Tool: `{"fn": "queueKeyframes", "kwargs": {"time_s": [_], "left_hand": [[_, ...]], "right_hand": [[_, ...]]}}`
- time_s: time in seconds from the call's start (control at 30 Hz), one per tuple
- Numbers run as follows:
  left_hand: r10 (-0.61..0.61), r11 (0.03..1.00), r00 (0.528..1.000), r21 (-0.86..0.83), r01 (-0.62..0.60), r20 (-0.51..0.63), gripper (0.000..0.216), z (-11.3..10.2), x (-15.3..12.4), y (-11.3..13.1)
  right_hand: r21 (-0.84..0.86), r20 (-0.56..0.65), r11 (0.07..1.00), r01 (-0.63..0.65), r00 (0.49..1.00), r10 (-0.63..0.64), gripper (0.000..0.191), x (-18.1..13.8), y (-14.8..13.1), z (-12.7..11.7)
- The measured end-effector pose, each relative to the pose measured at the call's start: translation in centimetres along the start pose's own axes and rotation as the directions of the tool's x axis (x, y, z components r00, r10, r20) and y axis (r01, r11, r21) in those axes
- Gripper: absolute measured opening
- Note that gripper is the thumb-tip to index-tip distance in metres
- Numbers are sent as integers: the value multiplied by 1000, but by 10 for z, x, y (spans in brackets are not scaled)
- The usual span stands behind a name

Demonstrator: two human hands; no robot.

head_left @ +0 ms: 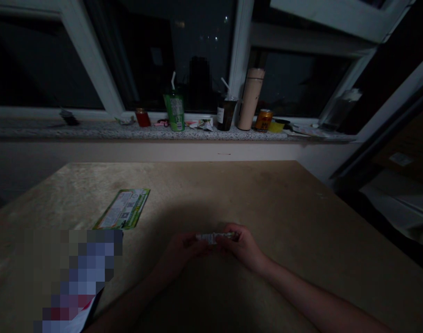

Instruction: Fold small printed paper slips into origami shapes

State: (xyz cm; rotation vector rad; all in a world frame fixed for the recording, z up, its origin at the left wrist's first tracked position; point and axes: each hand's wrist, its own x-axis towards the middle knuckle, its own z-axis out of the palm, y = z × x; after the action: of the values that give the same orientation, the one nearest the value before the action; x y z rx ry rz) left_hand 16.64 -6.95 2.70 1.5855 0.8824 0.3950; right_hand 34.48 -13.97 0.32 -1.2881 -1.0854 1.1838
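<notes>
Two hands meet over the wooden table (273, 199): the left hand (182, 252) and the right hand (243, 245) each pinch one end of a small white packet (214, 237), just above the tabletop.

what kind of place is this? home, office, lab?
Probably a lived-in room, home or dorm, at night. A plain board table stands by a dark window; the stone windowsill holds a green straw cup, a tall tumbler and an orange can. The left hand and right hand hold a small packet.
</notes>
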Motion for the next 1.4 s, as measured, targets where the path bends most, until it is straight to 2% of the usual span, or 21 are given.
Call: {"fn": "queueKeyframes", "kwargs": {"time_s": [0.17, 0.3, 0.53, 0.77, 1.0, 1.3, 1.4], "left_hand": [[-16, 998, 999, 63, 14, 35, 30, 0, 3, -3], [-1, 993, 999, 121, -4, 34, 27, -1, 1, -2], [36, 983, 997, 178, -47, 67, 27, 3, -2, -5], [68, 978, 986, 184, -95, 149, 31, 5, -4, -6], [70, 980, 990, 176, -92, 125, 31, 4, -2, -5], [37, 981, 996, 186, -51, 77, 31, 1, -4, 5], [28, 983, 997, 179, -41, 75, 32, 2, -5, 5]], "right_hand": [[-4, 11, 1000, -8, 1000, 8, 44, -1, 1, 1], [-5, 48, 999, 39, 998, -39, 37, -3, 0, 2], [-172, 26, 982, 83, 996, -80, 35, -6, -1, 5], [-137, 58, 987, 85, 995, -78, 37, -8, -2, 5], [-101, 44, 993, 69, 997, -65, 41, -5, -2, 6], [-99, 150, 993, 59, 988, -43, 57, -4, 2, 1], [-105, 142, 993, 51, 989, -36, 60, -5, 1, 3]]}}
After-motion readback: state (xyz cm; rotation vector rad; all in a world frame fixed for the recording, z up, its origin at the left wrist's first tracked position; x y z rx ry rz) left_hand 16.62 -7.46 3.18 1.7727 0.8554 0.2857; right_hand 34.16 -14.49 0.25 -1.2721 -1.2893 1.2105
